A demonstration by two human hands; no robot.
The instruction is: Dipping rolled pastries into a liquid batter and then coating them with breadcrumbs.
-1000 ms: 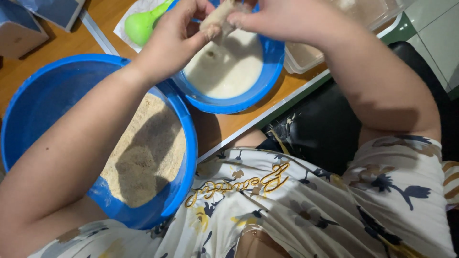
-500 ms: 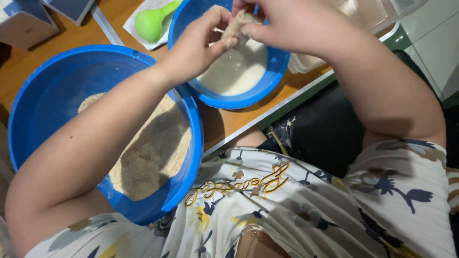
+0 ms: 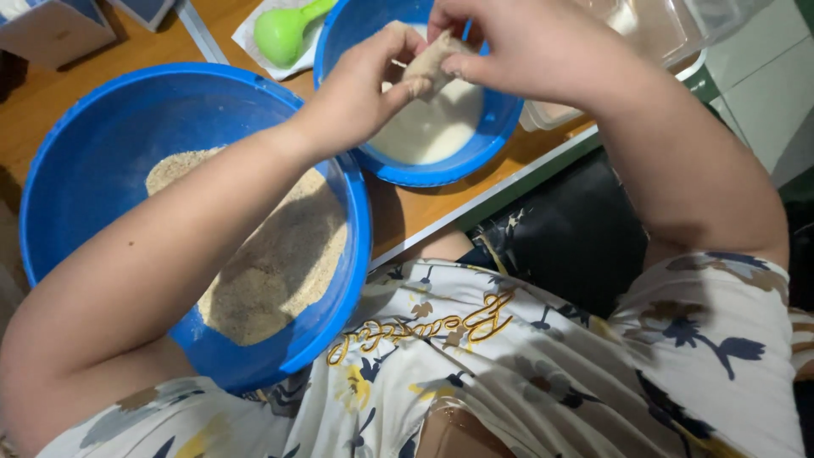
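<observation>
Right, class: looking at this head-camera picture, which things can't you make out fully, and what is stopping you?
Head view only:
- Pale roll: mostly covered by the left hand and right hand, so its shape is unclear.
- Small bowl: far rim cut off by the top edge.
- Crumbs in the big bowl: partly hidden by the left forearm.
- Green scoop: handle end cut off.
- Clear tray: contents blurred.

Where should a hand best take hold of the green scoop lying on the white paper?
Grip the green scoop by its narrow handle, which points up and right toward the small blue bowl. Its round head is wide and harder to pinch. Come from above, since it lies flat on the white paper. The left hand, nearest, is busy holding a pale roll together with the right hand.
</observation>
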